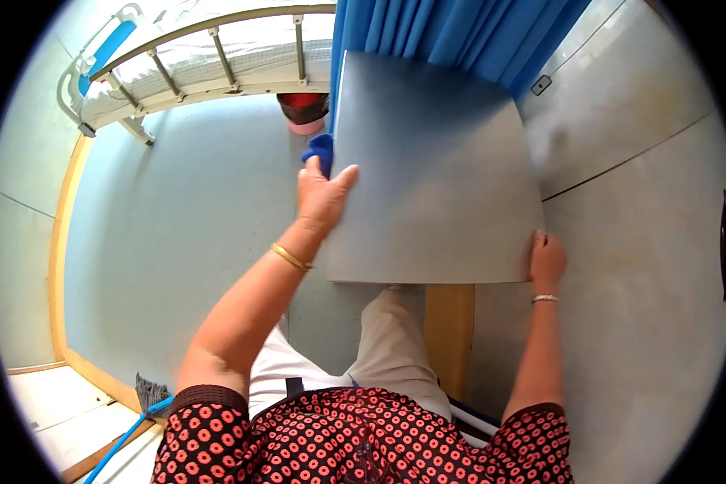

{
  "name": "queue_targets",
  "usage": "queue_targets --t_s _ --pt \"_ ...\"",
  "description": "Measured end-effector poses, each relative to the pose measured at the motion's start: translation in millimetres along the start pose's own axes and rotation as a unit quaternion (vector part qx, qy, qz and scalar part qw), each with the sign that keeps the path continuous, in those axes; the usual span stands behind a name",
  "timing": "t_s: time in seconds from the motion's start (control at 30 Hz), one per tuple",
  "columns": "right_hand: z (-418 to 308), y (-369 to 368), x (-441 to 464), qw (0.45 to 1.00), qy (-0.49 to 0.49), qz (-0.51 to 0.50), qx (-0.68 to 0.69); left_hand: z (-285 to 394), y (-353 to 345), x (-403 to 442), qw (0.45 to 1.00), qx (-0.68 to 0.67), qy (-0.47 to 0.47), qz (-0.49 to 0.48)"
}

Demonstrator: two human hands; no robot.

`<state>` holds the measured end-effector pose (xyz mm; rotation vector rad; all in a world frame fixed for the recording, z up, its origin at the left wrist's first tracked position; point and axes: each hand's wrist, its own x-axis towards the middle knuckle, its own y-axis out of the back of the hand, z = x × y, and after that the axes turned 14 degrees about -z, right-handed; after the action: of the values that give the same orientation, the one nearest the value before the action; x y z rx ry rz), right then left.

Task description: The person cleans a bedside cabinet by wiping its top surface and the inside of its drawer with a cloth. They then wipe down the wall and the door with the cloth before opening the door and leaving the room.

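Nearest: patterned shirt (363,431), black with red rings, and light trousers (395,331); mop (152,394) with a blue pole at near left. Then the right hand (548,258) (silver bracelet (545,298) on that wrist), fingers curled at the near right edge of the grey panel (444,185); can't tell if it grips. Panel sits center-right, beyond the person's knees: broad, flat, smooth, metallic-looking, paler near, darker bluish at the far end, diagonal shade line across it. Left hand (323,200), gold bracelet (290,258) below, is at the panel's left edge, holding a blue cloth (320,150), thumb spread off to the right. Far: bin (305,125), dark with red inside and pink base, by the bed (194,81) at far left; blue curtain (427,32) just past the panel; small wall device (541,85) at far right, markings too small to read.
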<state>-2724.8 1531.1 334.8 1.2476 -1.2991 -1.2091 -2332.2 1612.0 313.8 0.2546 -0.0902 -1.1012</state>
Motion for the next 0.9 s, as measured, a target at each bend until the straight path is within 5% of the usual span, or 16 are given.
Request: queue_targets --t_s 0.17,0.33,0.53,0.9 --pt "54 -2 42 0.998 0.061 0.021 0.005 18 -48 -44 0.997 0.025 0.047 0.047" --pt "77 5 64 0.997 -0.017 -0.069 0.028 17 -82 -73 0.994 0.031 0.059 0.086" --pt "106 -28 84 0.999 -0.011 -0.018 0.045 14 -79 -73 0.994 0.035 0.075 0.067" --pt "56 -7 -59 0.995 -0.066 -0.008 0.071 7 -20 -44 0.996 0.075 0.036 -0.037"
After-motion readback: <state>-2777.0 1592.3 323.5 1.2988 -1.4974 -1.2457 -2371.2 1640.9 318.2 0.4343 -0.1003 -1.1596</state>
